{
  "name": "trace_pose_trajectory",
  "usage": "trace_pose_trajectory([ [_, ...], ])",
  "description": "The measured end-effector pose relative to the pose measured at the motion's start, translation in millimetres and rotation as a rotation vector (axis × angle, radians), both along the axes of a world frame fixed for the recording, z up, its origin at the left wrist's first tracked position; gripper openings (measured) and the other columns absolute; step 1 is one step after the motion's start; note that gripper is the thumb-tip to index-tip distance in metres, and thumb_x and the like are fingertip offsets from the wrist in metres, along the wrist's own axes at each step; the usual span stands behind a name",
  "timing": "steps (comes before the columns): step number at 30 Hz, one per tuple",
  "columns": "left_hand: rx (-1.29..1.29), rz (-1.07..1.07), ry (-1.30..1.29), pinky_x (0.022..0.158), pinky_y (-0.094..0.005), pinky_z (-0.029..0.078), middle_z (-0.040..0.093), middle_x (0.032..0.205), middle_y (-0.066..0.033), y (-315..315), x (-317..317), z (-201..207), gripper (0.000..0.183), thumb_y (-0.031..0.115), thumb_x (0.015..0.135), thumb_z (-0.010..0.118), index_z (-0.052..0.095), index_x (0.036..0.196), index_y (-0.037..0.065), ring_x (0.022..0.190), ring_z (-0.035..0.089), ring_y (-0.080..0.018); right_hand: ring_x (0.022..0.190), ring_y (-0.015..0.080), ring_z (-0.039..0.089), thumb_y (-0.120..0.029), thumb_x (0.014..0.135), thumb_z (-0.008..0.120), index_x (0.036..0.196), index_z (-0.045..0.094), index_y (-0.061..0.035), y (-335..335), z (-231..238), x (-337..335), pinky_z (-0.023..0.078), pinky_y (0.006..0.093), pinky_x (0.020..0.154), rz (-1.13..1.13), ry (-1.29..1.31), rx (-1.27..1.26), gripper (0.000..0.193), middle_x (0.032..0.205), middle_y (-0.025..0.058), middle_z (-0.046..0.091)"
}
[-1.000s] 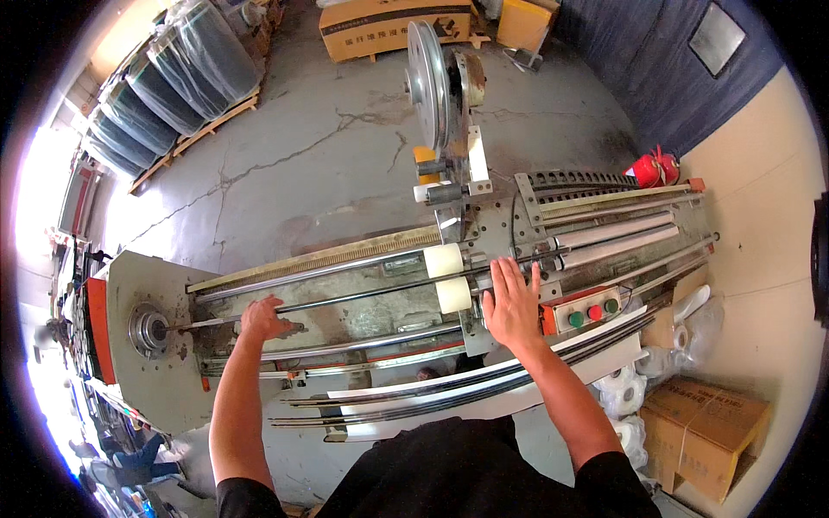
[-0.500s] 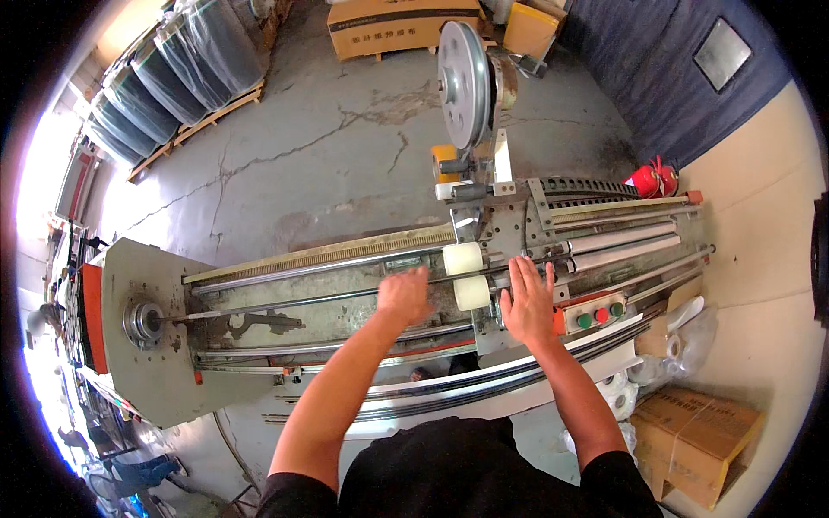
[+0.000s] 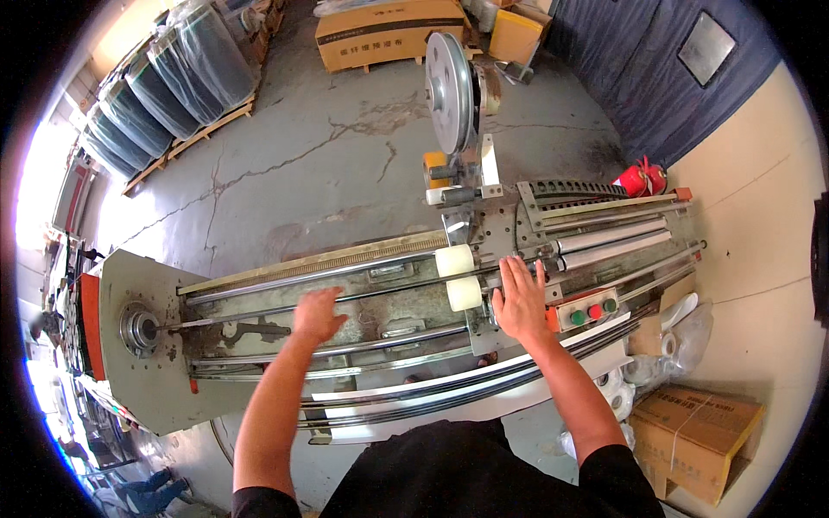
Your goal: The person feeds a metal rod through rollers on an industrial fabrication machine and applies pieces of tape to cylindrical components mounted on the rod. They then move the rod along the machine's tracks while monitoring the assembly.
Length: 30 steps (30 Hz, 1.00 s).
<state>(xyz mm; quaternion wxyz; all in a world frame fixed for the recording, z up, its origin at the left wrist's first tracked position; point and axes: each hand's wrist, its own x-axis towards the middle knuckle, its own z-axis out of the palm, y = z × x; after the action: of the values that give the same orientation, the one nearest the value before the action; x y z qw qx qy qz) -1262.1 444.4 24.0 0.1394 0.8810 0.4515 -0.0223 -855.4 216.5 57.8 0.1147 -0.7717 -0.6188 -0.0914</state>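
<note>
A long thin dark rod (image 3: 389, 291) runs lengthwise over the grey-green machine bed, from a round chuck (image 3: 139, 329) at the left end to the carriage. My left hand (image 3: 318, 318) is curled around the rod, left of the middle; its palm side is hidden. Two cream-white rollers (image 3: 464, 293) sit on the carriage, one on each side of the rod. Just right of them lies my right hand (image 3: 520, 304), fingers stretched out over the rod and the carriage plate (image 3: 496, 226). Whether its palm touches the rod is hidden.
A large grey wheel (image 3: 449, 93) stands on the carriage's far side. A button panel (image 3: 587, 311) with green and red buttons is right of my right hand. Several dark rods (image 3: 432, 410) lie on a white surface before me. A cardboard box (image 3: 695, 440) sits at lower right.
My left hand has moved left along the rod, away from the rollers. My right hand stays beside the rollers. The whole view has shifted slightly.
</note>
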Motion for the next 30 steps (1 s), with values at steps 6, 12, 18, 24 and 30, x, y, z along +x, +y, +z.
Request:
trace_pose_trajectory([
  [6,-0.06,0.28,0.213,0.126,-0.051,0.038,0.073,0.142,-0.0146,60.3,-127.6,-18.3,0.051,0.047,0.081,0.087,0.082,0.122,0.018,0.151,0.053,-0.0361,0.155,0.0364,0.046,-0.031,0.1,0.06,0.154,0.054,0.0048,-2.0,2.0,2.0,0.014,0.064,0.133,0.022,0.013,0.044,0.065,0.159,0.0229,0.055],
  [12,-0.142,0.299,0.349,0.12,-0.0481,0.046,0.078,0.132,-0.0153,61.5,-104.4,-3.1,0.064,0.054,0.081,0.088,0.079,0.133,0.019,0.142,0.061,-0.0353,0.156,0.036,0.045,-0.031,0.1,0.06,0.154,0.053,0.0051,-5.0,2.7,2.9,0.014,0.064,0.134,0.01,0.08,0.072,0.065,0.159,0.0225,0.055],
  [18,-0.158,0.132,0.25,0.106,-0.0496,0.057,0.079,0.129,-0.0115,17.8,15.5,14.6,0.073,0.058,0.08,0.087,0.072,0.144,0.024,0.123,0.073,-0.0341,0.155,0.0358,0.045,-0.033,0.099,0.06,0.155,0.052,0.0053,-6.3,0.7,5.5,0.014,0.0657,0.133,0.008,0.088,0.071,0.068,0.161,0.0224,0.054],
  [24,-0.124,0.083,0.206,0.105,-0.0514,0.057,0.078,0.131,-0.0134,-27.2,117.4,26.7,0.08,0.051,0.083,0.087,0.061,0.154,0.024,0.124,0.072,-0.0358,0.157,0.0348,0.042,-0.033,0.099,0.06,0.157,0.051,0.0038,-6.0,-1.6,6.7,0.012,0.067,0.133,0.023,0.142,0.057,0.069,0.164,0.021,0.05],
  [30,-0.005,-0.081,0.012,0.113,-0.0483,0.051,0.069,0.141,-0.0173,-68.0,200.2,25.5,0.081,0.044,0.08,0.09,0.06,0.146,0.009,0.134,0.065,-0.0354,0.157,0.0359,0.042,-0.031,0.097,0.062,0.156,0.051,0.0048,-5.1,-0.5,8.7,0.012,0.0673,0.133,0.036,0.145,0.064,0.07,0.163,0.0217,0.05],
])
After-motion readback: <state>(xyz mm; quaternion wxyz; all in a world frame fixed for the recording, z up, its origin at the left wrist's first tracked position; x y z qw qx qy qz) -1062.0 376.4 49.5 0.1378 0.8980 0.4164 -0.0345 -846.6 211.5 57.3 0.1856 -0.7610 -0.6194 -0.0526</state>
